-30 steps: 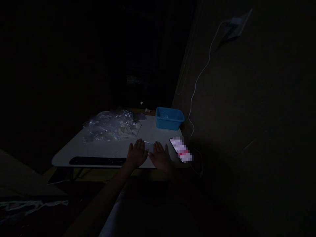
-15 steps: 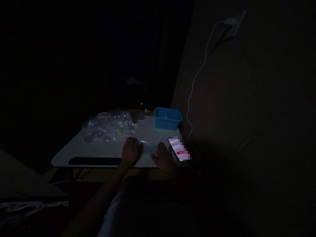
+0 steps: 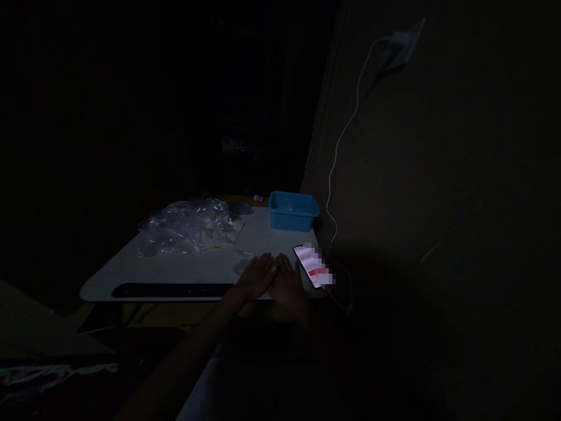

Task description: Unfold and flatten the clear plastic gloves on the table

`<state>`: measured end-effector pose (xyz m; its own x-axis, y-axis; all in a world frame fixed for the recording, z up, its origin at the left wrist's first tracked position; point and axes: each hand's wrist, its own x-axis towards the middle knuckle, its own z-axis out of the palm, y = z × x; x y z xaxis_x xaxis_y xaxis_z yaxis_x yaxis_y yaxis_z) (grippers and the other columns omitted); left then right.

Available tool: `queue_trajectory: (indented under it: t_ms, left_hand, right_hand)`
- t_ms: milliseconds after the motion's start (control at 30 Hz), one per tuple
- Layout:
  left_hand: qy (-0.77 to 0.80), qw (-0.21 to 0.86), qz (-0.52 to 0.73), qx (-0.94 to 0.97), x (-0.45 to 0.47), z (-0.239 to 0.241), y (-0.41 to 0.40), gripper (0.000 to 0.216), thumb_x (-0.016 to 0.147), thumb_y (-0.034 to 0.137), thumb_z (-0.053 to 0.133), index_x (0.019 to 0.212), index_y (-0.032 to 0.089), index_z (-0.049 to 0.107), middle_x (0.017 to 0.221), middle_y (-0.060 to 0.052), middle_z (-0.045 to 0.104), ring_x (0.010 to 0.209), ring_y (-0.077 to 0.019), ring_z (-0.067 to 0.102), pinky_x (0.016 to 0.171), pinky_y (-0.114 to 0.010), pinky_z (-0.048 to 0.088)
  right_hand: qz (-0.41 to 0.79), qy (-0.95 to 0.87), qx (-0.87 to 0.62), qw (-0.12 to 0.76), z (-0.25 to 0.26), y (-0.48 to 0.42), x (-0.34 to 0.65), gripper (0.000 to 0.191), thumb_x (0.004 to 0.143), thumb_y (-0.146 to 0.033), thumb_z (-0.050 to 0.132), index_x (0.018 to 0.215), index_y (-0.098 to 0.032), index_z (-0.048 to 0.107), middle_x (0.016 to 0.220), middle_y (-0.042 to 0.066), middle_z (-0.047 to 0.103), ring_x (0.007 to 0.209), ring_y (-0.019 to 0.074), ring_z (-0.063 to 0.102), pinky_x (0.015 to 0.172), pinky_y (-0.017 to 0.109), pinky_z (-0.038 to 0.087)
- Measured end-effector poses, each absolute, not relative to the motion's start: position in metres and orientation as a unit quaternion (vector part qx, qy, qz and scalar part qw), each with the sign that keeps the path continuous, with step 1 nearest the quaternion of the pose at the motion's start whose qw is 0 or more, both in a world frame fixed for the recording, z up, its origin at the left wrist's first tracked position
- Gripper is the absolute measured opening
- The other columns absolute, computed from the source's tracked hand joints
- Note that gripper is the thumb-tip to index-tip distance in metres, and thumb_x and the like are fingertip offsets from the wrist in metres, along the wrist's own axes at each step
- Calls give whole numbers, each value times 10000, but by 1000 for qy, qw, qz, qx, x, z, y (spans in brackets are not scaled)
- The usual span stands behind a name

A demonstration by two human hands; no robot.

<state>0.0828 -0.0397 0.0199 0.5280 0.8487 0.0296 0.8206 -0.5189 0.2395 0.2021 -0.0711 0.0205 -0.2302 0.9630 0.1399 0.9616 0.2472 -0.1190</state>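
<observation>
In the dim light, my left hand (image 3: 256, 277) lies flat with its fingers stretched out, pressing on a clear plastic bag (image 3: 245, 255) on the white table (image 3: 193, 270). Right beside it, touching it, my right hand (image 3: 286, 283) is also flat with fingers extended, over the bag's right part. Most of the bag is hidden under both hands; its left end shows. A lit phone (image 3: 310, 266) lies just right of my right hand. Farther back on the left sits a crumpled heap of clear plastic bags (image 3: 184, 228).
A blue plastic basin (image 3: 293, 221) stands at the table's back right corner. A small pinkish-white item (image 3: 258, 199) lies behind the table. Along the front edge runs a black strip (image 3: 170, 290). A white cable (image 3: 336, 152) hangs from a wall socket (image 3: 401, 49) on the right.
My left hand has slid right across the plastic bag until it meets my right hand. My right hand has stayed nearly in place. The view has shifted slightly.
</observation>
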Motion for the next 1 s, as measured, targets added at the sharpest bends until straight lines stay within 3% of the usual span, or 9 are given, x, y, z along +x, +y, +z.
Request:
queue_trajectory:
  t_ms: [133, 300, 567, 667, 767, 867, 1000]
  left_hand:
    - [506, 40, 75, 859, 63, 12, -34, 529, 893, 321, 115, 1320, 80, 313, 1410, -128, 255, 1316, -198, 171, 1050, -388, 147]
    - [518, -16, 70, 852, 39, 11, -29, 480, 887, 327, 179, 1288, 167, 387, 1391, -99, 312, 1299, -239, 225, 1023, -452, 185]
    - [557, -57, 87, 824, 32, 10, -28, 512, 872, 310, 200, 1323, 92, 310, 1395, -136, 281, 1285, -239, 262, 1003, -480, 217]
    - [558, -53, 79, 824, 34, 11, -28, 510, 871, 310, 202, 1322, 99, 313, 1397, -130, 280, 1288, -238, 257, 1002, -478, 220]
    - [561, -53, 75, 823, 34, 13, -29, 513, 874, 310, 198, 1321, 86, 313, 1395, -136, 284, 1288, -236, 256, 1007, -478, 217]
    - [564, -54, 81, 820, 35, 14, -31, 508, 874, 306, 202, 1315, 85, 322, 1389, -139, 297, 1284, -235, 266, 1005, -485, 222]
    - [557, -58, 92, 824, 35, 14, -33, 503, 873, 292, 201, 1312, 82, 328, 1387, -143, 302, 1281, -239, 270, 1002, -494, 229]
  right_hand:
    - [14, -777, -622, 102, 19, -70, 202, 685, 836, -491, 268, 1348, -36, 251, 1414, 172, 210, 1319, 260, 125, 1034, 503, 42]
    - [23, -778, -620, 98, 17, -68, 202, 739, 834, -554, 248, 1350, -25, 234, 1417, 181, 183, 1322, 269, 111, 1029, 513, 53]
    - [30, -773, -622, 119, 17, -68, 204, 730, 820, -558, 318, 1334, -42, 279, 1410, 191, 208, 1310, 273, 161, 1025, 518, 93]
    - [59, -777, -613, 125, 25, -58, 210, 661, 768, -506, 462, 1272, -83, 401, 1371, 179, 322, 1264, 277, 279, 1008, 456, 211]
    - [111, -779, -600, 145, 38, -38, 217, 517, 719, -336, 563, 1196, -152, 490, 1236, 116, 509, 1121, 212, 471, 923, 309, 350]
    - [194, -739, -634, 119, 49, -14, 218, 593, 658, -251, 617, 1226, -203, 454, 1152, 67, 572, 994, 180, 555, 792, 254, 423]
    - [238, -731, -633, 92, 57, 12, 213, 498, 543, -201, 696, 1033, -212, 605, 902, 21, 667, 819, 186, 610, 637, 228, 436]
